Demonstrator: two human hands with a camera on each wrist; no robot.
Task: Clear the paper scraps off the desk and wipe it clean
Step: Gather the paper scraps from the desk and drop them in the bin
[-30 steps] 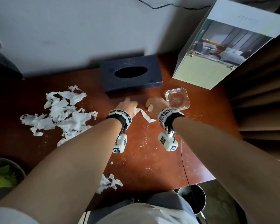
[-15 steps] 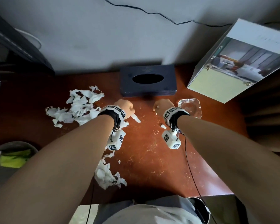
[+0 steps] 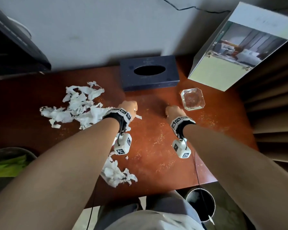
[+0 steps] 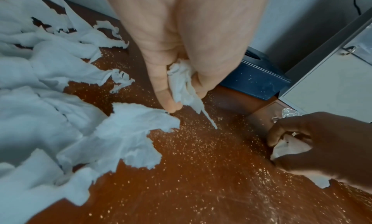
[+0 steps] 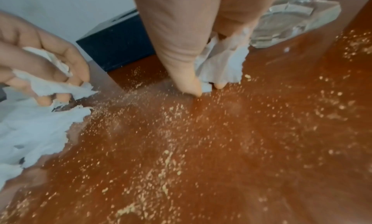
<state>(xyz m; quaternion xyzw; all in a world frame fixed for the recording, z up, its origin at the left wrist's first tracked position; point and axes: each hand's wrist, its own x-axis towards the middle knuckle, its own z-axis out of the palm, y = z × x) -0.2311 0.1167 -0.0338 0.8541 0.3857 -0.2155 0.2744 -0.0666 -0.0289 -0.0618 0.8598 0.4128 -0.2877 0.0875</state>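
Note:
On the reddish-brown desk, a big heap of torn white paper scraps lies at the left, and a smaller clump lies near the front edge. My left hand is at the heap's right end, fingers curled round a paper scrap. My right hand is beside the glass ashtray and grips another scrap, fingertips touching the wood. Fine yellowish crumbs are strewn over the desk between and in front of both hands.
A dark blue tissue box stands at the back by the wall. A clear glass ashtray sits right of my right hand. A framed picture leans at the back right. A bin stands below the front edge; a basin with green cloth is at the left.
Both hands have drawn apart; the left one has moved left to the edge of the big heap. The long scrap that lay between the hands is gone from the desk.

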